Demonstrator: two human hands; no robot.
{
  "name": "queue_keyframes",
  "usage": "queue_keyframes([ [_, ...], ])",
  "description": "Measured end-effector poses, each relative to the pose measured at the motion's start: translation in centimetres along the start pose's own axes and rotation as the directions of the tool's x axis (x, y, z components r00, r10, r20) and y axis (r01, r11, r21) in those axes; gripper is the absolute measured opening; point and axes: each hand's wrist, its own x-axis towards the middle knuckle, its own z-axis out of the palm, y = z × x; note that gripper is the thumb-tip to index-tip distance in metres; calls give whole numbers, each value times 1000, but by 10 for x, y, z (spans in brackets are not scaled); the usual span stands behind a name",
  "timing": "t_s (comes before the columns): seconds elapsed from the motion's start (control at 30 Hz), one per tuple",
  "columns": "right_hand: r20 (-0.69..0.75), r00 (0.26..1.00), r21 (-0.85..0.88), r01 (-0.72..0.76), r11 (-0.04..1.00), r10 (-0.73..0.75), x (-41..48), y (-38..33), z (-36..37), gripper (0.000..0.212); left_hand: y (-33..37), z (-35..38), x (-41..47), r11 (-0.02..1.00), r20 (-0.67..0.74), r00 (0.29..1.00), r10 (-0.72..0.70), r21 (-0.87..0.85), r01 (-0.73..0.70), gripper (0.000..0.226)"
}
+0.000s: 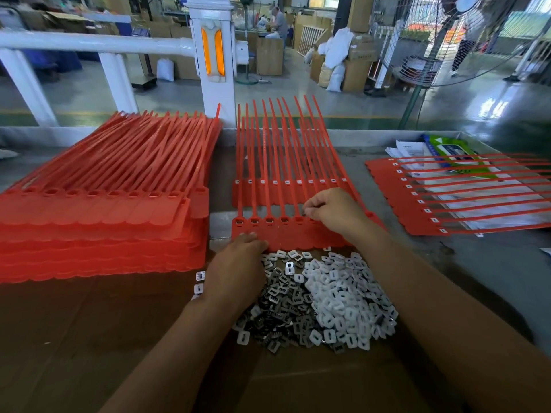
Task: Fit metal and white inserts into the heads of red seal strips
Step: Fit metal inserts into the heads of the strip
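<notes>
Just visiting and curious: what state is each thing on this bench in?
Left stack: heads empty.
Front sheet: left heads filled.
Rear sheet: white inserts fitted.
Right sheet: white inserts fitted.
Insert pile: loose, mixed.
Left hand: rests on front sheet.
Right hand: pinches metal insert.

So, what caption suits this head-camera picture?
Right hand pinches an insert over red seal strips; left hand rests on their edge.

Rightmost strips (pixel 396 198) cropped, right fingers (pixel 313 207) hide contents
</notes>
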Motion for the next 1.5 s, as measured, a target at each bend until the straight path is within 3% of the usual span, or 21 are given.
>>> queue_keyframes([
  [0.2, 50, 996, -35, -68, 997, 70, 7, -2, 12, 18, 0, 0, 0, 1000, -2, 1000, 9, 2, -9, 47],
  [0.7, 51, 996, -106, -61, 993, 67, 9, 1, 17, 24, 1, -1, -1, 1000, -9, 1000, 22, 18, -22, 46],
  [0.9, 53, 998, -154, -32, 988, 40, 11, 1, 17, 23, 0, -1, 0, 999, -5, 1000, 29, 18, -28, 47],
  [1.17, -13, 998, -128, -56, 990, 55, 13, 3, 20, 6, 0, -1, 0, 1000, 5, 1000, 24, 16, -24, 46],
  [1.5, 28, 998, -171, -45, 984, 51, 14, 1, 20, 16, 0, -2, 0, 1000, 20, 1000, 16, 23, -16, 46],
])
